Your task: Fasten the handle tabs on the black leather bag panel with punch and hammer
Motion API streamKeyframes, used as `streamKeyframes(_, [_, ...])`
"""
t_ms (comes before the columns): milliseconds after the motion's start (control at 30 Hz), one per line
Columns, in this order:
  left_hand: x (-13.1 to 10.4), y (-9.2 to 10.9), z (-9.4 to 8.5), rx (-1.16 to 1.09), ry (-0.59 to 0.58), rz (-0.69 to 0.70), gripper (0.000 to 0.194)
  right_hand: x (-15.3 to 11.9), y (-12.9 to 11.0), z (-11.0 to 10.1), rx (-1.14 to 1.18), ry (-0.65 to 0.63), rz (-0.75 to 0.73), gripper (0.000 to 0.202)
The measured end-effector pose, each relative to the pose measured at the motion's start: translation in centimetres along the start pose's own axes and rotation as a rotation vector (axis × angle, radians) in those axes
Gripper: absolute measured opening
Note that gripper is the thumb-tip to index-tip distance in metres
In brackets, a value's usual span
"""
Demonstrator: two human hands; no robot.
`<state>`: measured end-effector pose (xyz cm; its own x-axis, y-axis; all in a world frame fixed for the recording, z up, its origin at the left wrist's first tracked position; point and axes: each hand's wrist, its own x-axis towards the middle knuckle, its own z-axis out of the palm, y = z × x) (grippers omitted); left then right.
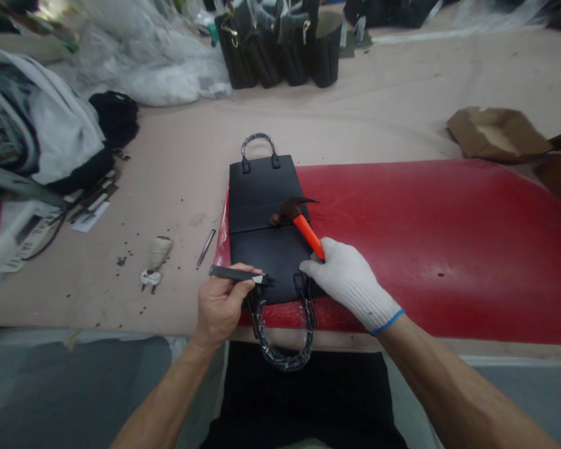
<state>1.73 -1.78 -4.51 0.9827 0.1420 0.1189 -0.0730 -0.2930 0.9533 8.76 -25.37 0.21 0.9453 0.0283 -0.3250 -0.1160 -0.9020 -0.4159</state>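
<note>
A black leather panel (266,187) with two plastic-wrapped handles lies on the red mat, one handle (287,362) hanging past the table's front edge. My bare left hand (222,305) grips a dark metal pronged punch (234,273), held nearly level, its forked tip beside the base of the near handle. Whether the tip touches the leather I cannot tell. In a white knit glove, my right hand (348,277) is closed around the orange handle of a claw hammer (308,234). The hammer's rusty head is over the middle of the panel.
Left of the panel lie a slim metal rod (206,248) and a tape-wrapped tool with a two-pronged end (155,265), amid dark scraps. The red mat (425,249) stretches right. Several black bags (280,50) stand at the back. A brown paper tray (498,134) sits back right.
</note>
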Motion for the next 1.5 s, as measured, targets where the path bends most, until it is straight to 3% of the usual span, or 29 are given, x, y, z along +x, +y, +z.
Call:
streamKeyframes(267, [-0.7,1.5,1.7,0.216,0.047,0.185,0.012,0.1,0.0,0.1,-0.03,-0.003,-0.003,0.026])
streamKeyframes(367, [-0.9,0.9,1.8,0.181,0.105,0.1,0.014,0.1,0.1,0.0,-0.028,-0.006,-0.016,0.026])
streamKeyframes(433, [-1.1,0.7,1.5,0.082,0.205,0.004,0.018,0.1,0.2,-0.1,-0.018,-0.007,-0.024,0.025])
streamKeyframes(533, [-1.8,1.5,0.9,0.071,0.299,-0.043,0.021,0.1,0.2,-0.1,-0.014,-0.011,-0.034,0.025])
streamKeyframes(600, [-2.8,2.6,0.6,0.225,0.282,0.108,0.016,0.0,0.2,-0.2,-0.017,-0.01,-0.043,0.024])
streamKeyframes(733, [-5.6,5.2,2.1,0.546,0.132,0.621,0.024,-0.1,0.2,-0.2,-0.007,-0.009,-0.066,0.024])
streamKeyframes(833, [-7.8,5.9,4.7,0.638,0.012,0.739,0.033,-0.2,0.2,-0.2,0.001,0.007,-0.081,0.024])
streamKeyframes(967, [-9.8,5.2,7.7,0.635,0.099,0.656,0.04,-0.3,0.3,-0.2,0.01,0.016,-0.089,0.023])
streamKeyframes(1067, [-10.0,4.5,8.3,0.608,0.21,0.595,0.042,-0.4,0.2,-0.2,0.009,0.017,-0.096,0.022])
streamKeyframes(1133, [-9.5,4.3,7.7,0.555,0.244,0.526,0.033,-0.4,0.2,-0.2,0.014,0.015,-0.098,0.022])
streamKeyframes(1267, [-6.8,4.1,5.1,0.347,0.281,0.184,0.016,-0.2,0.5,0.0,0.023,0.023,-0.107,0.022])
streamKeyframes(1400, [-3.4,3.6,2.7,0.206,0.145,0.023,0.015,0.0,0.7,0.2,0.024,0.03,-0.123,0.022])
streamKeyframes(1500, [-2.1,2.9,2.2,0.142,0.063,-0.046,0.016,0.0,0.6,0.3,0.0,0.036,-0.104,0.023])
